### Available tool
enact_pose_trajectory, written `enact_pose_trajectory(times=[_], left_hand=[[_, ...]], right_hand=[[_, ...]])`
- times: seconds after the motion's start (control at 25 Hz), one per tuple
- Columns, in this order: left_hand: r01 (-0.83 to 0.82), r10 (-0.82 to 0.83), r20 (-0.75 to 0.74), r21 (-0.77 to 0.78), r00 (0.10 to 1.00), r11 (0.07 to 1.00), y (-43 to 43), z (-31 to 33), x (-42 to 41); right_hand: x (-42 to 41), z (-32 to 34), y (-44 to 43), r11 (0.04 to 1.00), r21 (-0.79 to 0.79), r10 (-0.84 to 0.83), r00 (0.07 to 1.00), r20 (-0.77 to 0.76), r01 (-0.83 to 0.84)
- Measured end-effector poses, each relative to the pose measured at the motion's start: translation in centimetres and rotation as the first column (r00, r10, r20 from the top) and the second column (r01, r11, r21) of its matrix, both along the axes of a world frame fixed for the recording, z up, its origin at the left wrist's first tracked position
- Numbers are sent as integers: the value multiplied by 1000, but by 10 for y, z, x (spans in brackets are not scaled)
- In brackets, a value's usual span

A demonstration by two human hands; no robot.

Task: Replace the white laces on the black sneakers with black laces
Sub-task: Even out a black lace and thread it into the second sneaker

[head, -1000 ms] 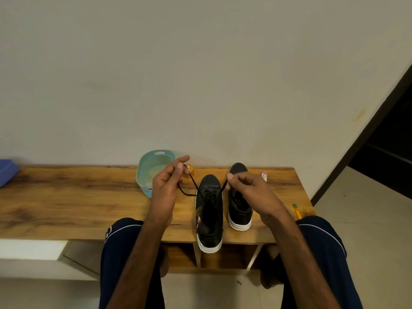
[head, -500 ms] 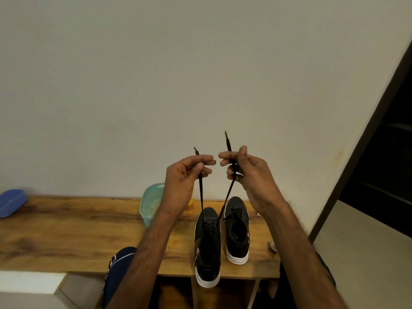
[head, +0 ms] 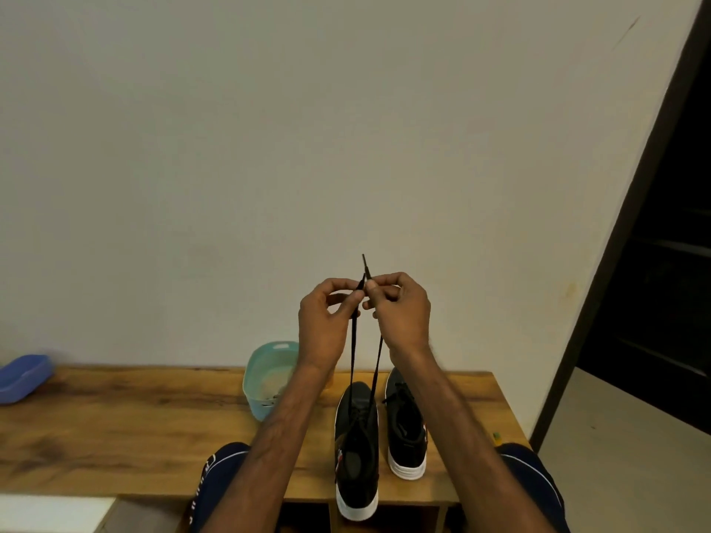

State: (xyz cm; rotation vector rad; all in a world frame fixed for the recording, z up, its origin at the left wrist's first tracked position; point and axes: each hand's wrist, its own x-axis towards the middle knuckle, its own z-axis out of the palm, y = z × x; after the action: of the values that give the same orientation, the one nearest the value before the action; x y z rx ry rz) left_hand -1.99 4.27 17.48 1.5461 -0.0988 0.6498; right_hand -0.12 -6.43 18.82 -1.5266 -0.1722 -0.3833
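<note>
Both hands are up in front of the wall, nearly touching. Left hand [head: 327,321] pinches one run of the lace [head: 352,352], right hand [head: 400,313] pinches the other. The tips meet above the fingers, one aglet poking a bit higher. Both runs drop straight to the left sneaker [head: 356,448], which stands at the near edge of the desk [head: 134,417] with its heel end just past the edge. Right sneaker [head: 406,436] sits just beside it on the right with a black lace in it; looks done. We read this as the evening-out step: ends side by side to check both sides match before we thread on or tie. To do it well, we pull straight up with equal tension on both runs and compare at the aglets, not at the fingers. If one tip stands higher, we feed slack through the lowest eyelets rather than yank the short side. The shoe looks light and sits on the edge, so a hard pull could lift or tip it. We can't tell how many eyelets are threaded: black on black. Teal tub [head: 265,363] sits left of the shoes, contents unclear.
</note>
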Motion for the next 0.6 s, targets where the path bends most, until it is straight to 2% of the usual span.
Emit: enact_pose_trajectory(times=[0.08, 0.16, 0.28, 0.44, 0.6], left_hand=[[-24, 24, -10, 0, 1000, 1000, -1, 2, 2], [-49, 49, -29, 2, 998, 999, 2, 7, 4], [-86, 91, -48, 107, 995, 991, 9, 11, 4], [-183, 202, -12, 371, 979, 910, 10, 8, 0], [-173, 221, -48, 472, 974, 865, 7, -3, -5]], right_hand=[[2, -1, 3, 999, -44, 2, 1000, 2, -2], [2, -2, -1, 988, -117, 96, 995, -19, -97], [0, 1, -10, 959, -202, 198, 980, -30, -200], [0, 6, -9, 975, -214, 56, 998, -40, -64], [2, 1, -5, 974, -222, -44, 999, -8, 41]])
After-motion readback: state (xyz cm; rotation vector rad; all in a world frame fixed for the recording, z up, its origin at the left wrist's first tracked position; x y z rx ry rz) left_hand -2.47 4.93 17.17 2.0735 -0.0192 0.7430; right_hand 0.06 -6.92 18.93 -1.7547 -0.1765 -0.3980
